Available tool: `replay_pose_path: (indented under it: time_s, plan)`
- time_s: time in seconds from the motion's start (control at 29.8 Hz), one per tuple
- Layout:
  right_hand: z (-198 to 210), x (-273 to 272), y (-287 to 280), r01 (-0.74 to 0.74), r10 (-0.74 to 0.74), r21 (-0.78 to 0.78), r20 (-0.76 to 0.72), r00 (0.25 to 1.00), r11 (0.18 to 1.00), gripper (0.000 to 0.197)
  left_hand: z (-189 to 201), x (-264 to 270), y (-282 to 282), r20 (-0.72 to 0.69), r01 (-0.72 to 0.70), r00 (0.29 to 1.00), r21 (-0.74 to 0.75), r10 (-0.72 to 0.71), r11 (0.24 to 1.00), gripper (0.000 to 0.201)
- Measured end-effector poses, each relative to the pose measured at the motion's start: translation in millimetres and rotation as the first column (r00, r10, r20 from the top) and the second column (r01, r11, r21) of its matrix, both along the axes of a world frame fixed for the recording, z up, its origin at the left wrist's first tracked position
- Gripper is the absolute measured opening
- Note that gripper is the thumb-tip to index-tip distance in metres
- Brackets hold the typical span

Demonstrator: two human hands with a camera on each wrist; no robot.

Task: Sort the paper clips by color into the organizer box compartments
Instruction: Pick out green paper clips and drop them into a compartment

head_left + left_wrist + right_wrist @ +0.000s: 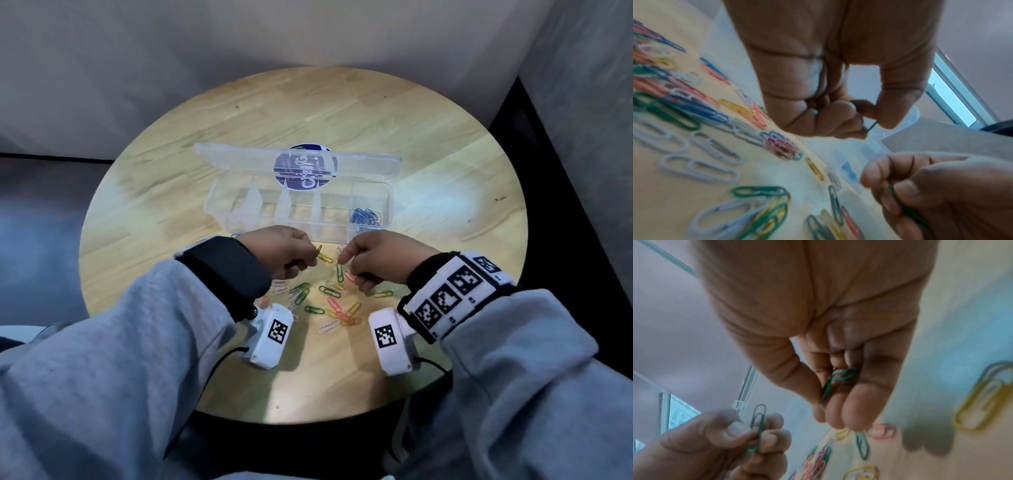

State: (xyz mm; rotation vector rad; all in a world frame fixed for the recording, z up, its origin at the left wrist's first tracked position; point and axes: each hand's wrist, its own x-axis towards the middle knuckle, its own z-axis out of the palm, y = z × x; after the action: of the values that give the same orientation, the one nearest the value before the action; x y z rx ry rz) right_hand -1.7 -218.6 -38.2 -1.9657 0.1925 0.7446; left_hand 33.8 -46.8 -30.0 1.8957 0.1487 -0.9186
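Bare table (428,144) flanking organizer box (385,192)

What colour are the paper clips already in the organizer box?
Blue paper clips, in the organizer box's rightmost compartment; clearest in the head view.

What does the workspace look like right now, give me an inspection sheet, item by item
Surface: round wooden table.
Job's things: clear organizer box, lid open; blue clips in its rightmost compartment; loose paper clips of mixed colours in front of it.
Clutter: nothing seen.
Grippers: left hand pinches a green clip; right hand holds green clips.
Cables: black cable from each wrist camera.
Surroundings: pale wall, dark floor.
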Motion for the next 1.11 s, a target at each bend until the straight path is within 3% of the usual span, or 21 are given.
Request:
replay_pose_path:
  time_s: [0.1, 0.24, 0.3, 0.4, 0.57, 0.64, 0.84, 0.94, 1.01, 1.11]
  plan:
    - [-2, 2, 4, 0.019, -0.017, 0.056, -0.046, 0.999, 0.998, 0.027, 2, 3, 6, -0.018, -0.093, 0.996, -0.128, 0.091, 0.987, 0.037]
    - [-4, 4, 7, 0.014, -0.014, -0.001, -0.055, 0.998, 1.0, 0.023, 5, 4, 14, -0.064, -0.18, 0.983, -0.194, 0.17, 0.964, 0.028]
    - [-5, 6, 9, -0.044, 0.045, -0.116, 0.004, 0.999, 0.992, 0.015, 6, 4, 18, -0.113, -0.204, 0.976, -0.191, 0.184, 0.96, 0.026]
    - [-8, 6, 13, -0.12, 0.183, -0.383, 0.135, 0.974, 0.916, 0.008, 7, 2, 24, -0.193, -0.214, 0.965, -0.194, 0.177, 0.957, 0.029]
    - [-13, 9, 21, -0.15, 0.276, -0.578, 0.136, 0.951, 0.802, 0.017, 7, 2, 30, -0.211, -0.237, 0.958, -0.206, 0.193, 0.95, 0.027]
    - [-15, 11, 24, -0.147, 0.278, -0.608, 0.127, 0.952, 0.78, 0.025, 6, 3, 31, -0.185, -0.23, 0.962, -0.162, 0.2, 0.96, 0.026]
    - [-16, 14, 28, -0.149, 0.259, -0.621, 0.091, 0.961, 0.77, 0.021, 5, -1, 24, -0.073, -0.142, 0.987, -0.018, 0.141, 0.99, 0.024]
    - [-16, 13, 28, -0.179, 0.263, -0.612, 0.049, 0.964, 0.77, 0.021, 3, 0, 24, 0.014, 0.032, 0.999, 0.13, -0.034, 0.991, 0.015]
    - [-14, 12, 26, -0.2, 0.264, -0.595, 0.021, 0.964, 0.778, 0.022, 3, -3, 24, 0.089, 0.179, 0.972, 0.33, -0.219, 0.927, 0.004]
    - [-4, 10, 23, -0.208, 0.251, -0.514, 0.015, 0.968, 0.832, 0.013, 6, -11, 18, 0.159, 0.246, 0.898, 0.594, -0.411, 0.766, 0.01]
